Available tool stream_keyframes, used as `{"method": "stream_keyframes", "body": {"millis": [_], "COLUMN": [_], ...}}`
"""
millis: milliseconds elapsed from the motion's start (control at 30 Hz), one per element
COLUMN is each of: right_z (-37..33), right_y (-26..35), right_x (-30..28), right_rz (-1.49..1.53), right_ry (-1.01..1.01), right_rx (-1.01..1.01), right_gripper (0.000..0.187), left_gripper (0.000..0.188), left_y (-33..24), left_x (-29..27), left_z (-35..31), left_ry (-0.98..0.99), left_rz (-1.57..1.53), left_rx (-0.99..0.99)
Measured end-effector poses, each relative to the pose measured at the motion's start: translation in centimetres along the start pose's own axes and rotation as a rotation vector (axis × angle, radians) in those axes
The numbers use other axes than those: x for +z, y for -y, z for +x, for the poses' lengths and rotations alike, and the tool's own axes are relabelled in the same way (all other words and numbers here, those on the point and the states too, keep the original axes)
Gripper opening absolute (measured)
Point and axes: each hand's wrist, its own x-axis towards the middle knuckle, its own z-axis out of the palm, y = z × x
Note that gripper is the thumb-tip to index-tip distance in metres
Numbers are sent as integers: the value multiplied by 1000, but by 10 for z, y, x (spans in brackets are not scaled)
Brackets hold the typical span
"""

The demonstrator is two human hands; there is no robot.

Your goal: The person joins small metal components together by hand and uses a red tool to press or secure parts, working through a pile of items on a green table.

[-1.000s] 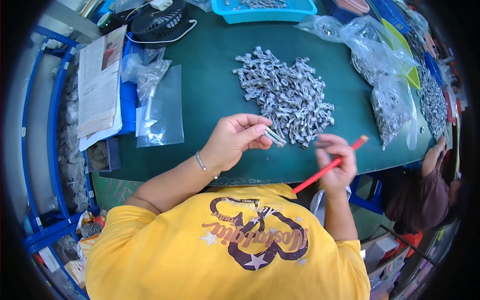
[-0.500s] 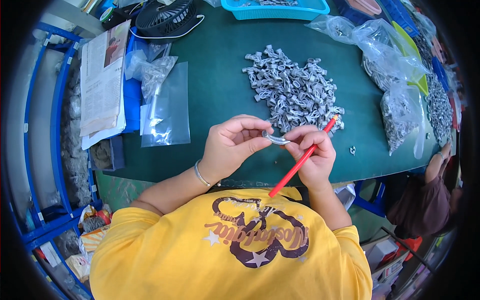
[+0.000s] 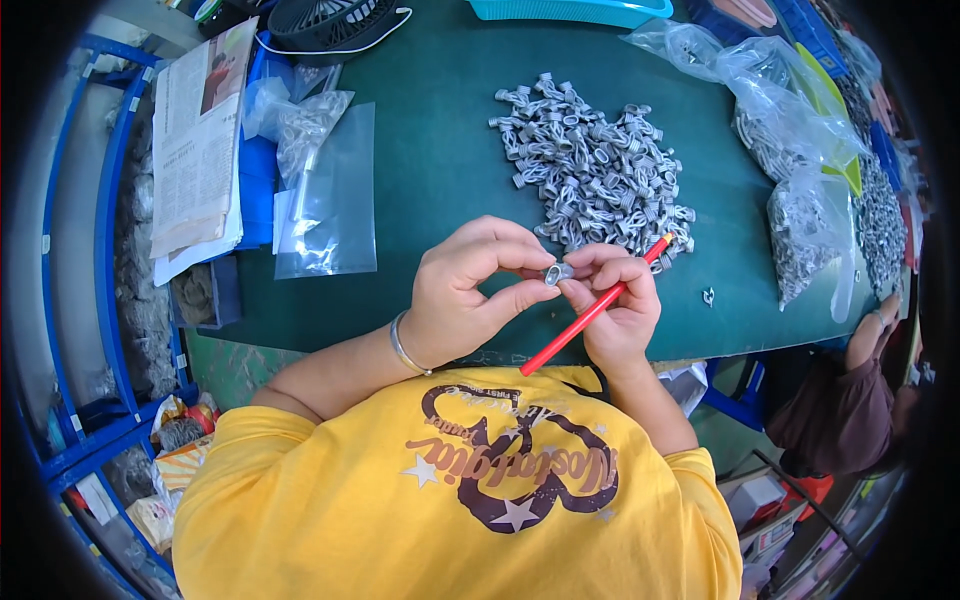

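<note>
My left hand (image 3: 462, 282) pinches one end of a small grey looped part (image 3: 556, 274) between thumb and forefinger. The part's round, open ring end faces up at the fingertips. From the other side, the thumb and forefinger of my right hand (image 3: 620, 318) close on the same part. A red pencil-like stick (image 3: 575, 334) lies slanted through the right hand's fingers, its lower end over my yellow shirt. Just beyond both hands is a heap of similar grey parts (image 3: 600, 165), ring-ended with thin loops. One loose part (image 3: 708, 296) lies apart to the right.
Clear bags of grey parts (image 3: 803, 230) stand at the right of the green table (image 3: 440, 130). Left are flat plastic bags (image 3: 340, 200), newspapers (image 3: 195, 160) and a black fan (image 3: 330, 25). A turquoise basket (image 3: 570, 10) sits at the far edge. Another person's arm (image 3: 868, 335) shows at right.
The grey part, stretched lengthwise between my fingertips before, is now turned with its ring opening upward. My hands are closer together, and the red stick has shifted slightly left. The view has tilted a little.
</note>
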Motion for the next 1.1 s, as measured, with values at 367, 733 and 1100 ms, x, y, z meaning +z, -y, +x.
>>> {"method": "stream_keyframes", "body": {"millis": [367,733,1100], "right_z": [4,14,40], "right_y": [6,16,43], "right_x": [0,10,-61], "right_rz": [-117,-326,-766], "right_ry": [-38,2,-77], "right_rx": [-146,-409,-510], "right_gripper": [36,35,30], "left_gripper": [21,13,8], "left_y": [8,16,16], "left_x": [0,8,4], "left_z": [-2,-5,0], "left_ry": [-14,69,167], "left_rz": [-238,-378,-130], "left_rx": [-223,-366,-305]}}
